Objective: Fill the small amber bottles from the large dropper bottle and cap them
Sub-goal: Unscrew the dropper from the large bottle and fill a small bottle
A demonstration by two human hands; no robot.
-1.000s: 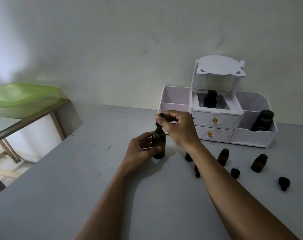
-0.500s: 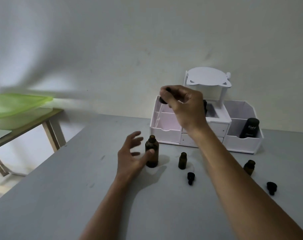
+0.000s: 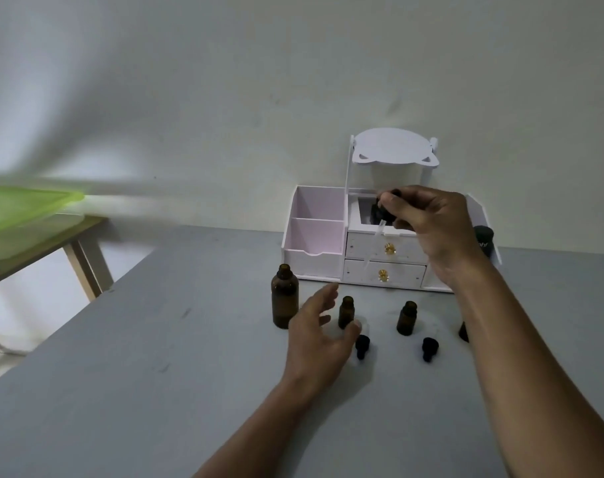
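Observation:
The large amber bottle (image 3: pixel 284 296) stands uncapped on the grey table (image 3: pixel 155 391). My right hand (image 3: pixel 428 222) holds its dropper (image 3: pixel 379 229) by the black bulb, glass tube slanting down-left, high above the small bottles. My left hand (image 3: pixel 319 334) hovers open with its fingers around a small amber bottle (image 3: pixel 346 311) without gripping it. A second small bottle (image 3: pixel 406 317) stands to the right, and a third (image 3: pixel 463 331) is mostly hidden behind my right forearm. Two black caps (image 3: pixel 362 346) (image 3: pixel 429 348) lie in front of the bottles.
A white organiser (image 3: pixel 316 236) with two gold-knobbed drawers stands against the wall, a black bottle (image 3: pixel 484 241) in its right compartment. A wooden side table (image 3: pixel 52 232) with a green lid (image 3: pixel 24 205) sits at the left.
My right hand lifted the dropper out of the large bottle and carried it right. My left hand let go of the large bottle and moved to the nearest small bottle.

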